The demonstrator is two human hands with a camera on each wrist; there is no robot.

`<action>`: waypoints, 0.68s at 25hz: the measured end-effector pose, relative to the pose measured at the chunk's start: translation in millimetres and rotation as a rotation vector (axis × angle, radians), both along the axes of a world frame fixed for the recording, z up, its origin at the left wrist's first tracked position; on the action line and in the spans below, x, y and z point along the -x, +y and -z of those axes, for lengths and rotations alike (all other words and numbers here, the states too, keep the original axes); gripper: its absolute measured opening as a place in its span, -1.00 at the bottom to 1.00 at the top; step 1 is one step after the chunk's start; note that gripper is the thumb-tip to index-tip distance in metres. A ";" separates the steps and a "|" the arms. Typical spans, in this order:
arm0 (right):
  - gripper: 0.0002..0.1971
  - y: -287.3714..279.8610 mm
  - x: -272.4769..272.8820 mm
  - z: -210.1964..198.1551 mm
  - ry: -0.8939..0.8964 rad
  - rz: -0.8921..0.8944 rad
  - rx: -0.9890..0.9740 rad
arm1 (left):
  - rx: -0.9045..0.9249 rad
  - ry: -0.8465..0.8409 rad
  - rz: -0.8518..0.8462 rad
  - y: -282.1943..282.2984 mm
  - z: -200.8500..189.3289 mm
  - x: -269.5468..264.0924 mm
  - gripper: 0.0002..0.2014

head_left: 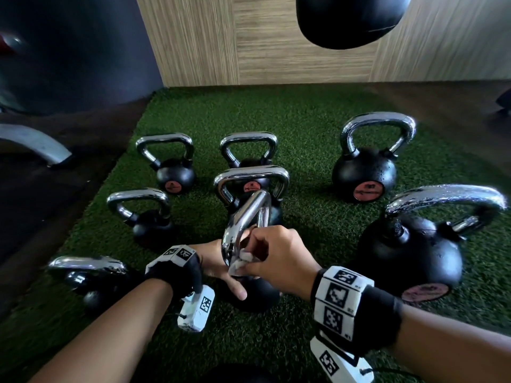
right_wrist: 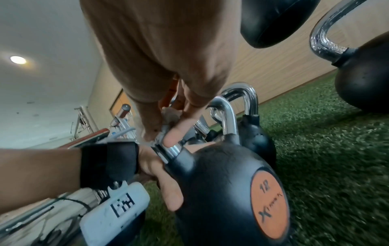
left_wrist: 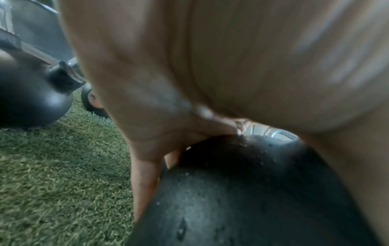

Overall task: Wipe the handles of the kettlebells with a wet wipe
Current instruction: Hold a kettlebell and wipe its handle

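Observation:
A black kettlebell marked 12 on its orange disc stands on the green turf just in front of me. Its chrome handle rises away from me. My right hand pinches a crumpled white wet wipe around the handle's near leg, low down by the ball. My left hand grips the ball from the left, its thumb lying across the front and its fingers running down the far side. Water drops dot the ball.
Several other chrome-handled kettlebells stand around: a big one at the right, another behind it, smaller ones at the left and back, and one close behind. A black punch bag hangs overhead.

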State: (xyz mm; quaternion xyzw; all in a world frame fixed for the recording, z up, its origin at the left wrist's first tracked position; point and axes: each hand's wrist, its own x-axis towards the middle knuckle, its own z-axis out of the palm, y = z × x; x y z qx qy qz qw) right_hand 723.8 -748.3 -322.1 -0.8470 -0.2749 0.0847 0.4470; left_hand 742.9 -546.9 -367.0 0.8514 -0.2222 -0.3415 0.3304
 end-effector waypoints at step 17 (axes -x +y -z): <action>-0.73 -7.3 -10.9 23.4 0.251 -0.095 0.104 | -0.042 0.027 -0.386 7.1 35.8 13.8 -0.03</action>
